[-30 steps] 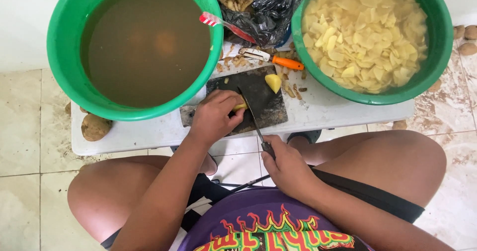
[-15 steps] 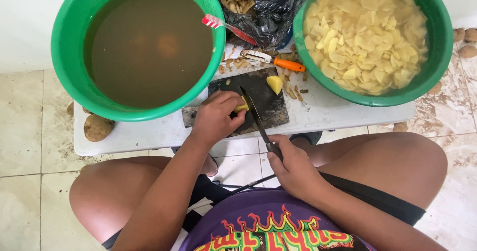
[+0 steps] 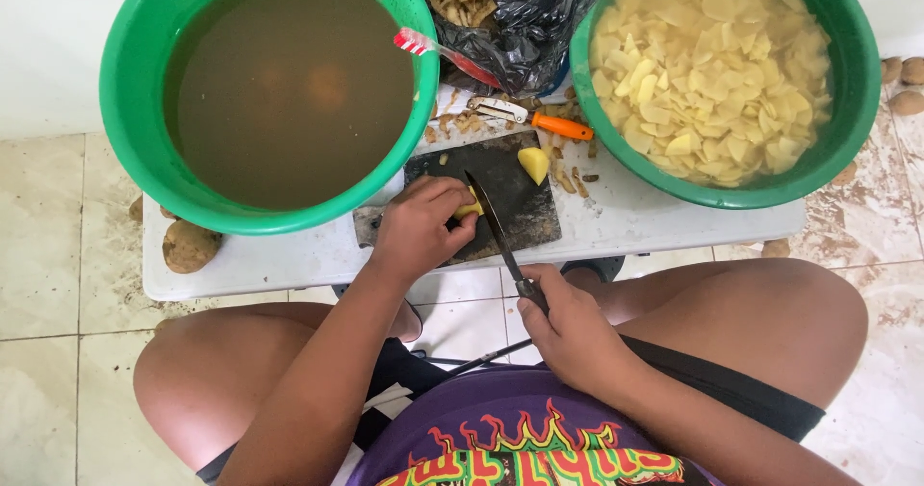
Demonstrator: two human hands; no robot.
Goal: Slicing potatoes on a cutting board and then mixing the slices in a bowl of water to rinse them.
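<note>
Your left hand pinches a pale yellow potato piece flat on the dark, scuffed cutting board, while your right hand is wrapped tight on the knife, its thin blade beside that piece. The board sits at the white table's near edge, squeezed between two round green plastic basins.

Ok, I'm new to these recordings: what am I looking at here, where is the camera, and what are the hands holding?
This is one view from a camera worn on a person's head, looking down at their lap and a low white table. The left hand pins a piece of peeled potato on a dark cutting board. The right hand has a grip on a knife, blade at the potato. Behind are a green basin of murky water, a green basin of potato slices, an orange-handled peeler and a black bag of peelings.
</note>
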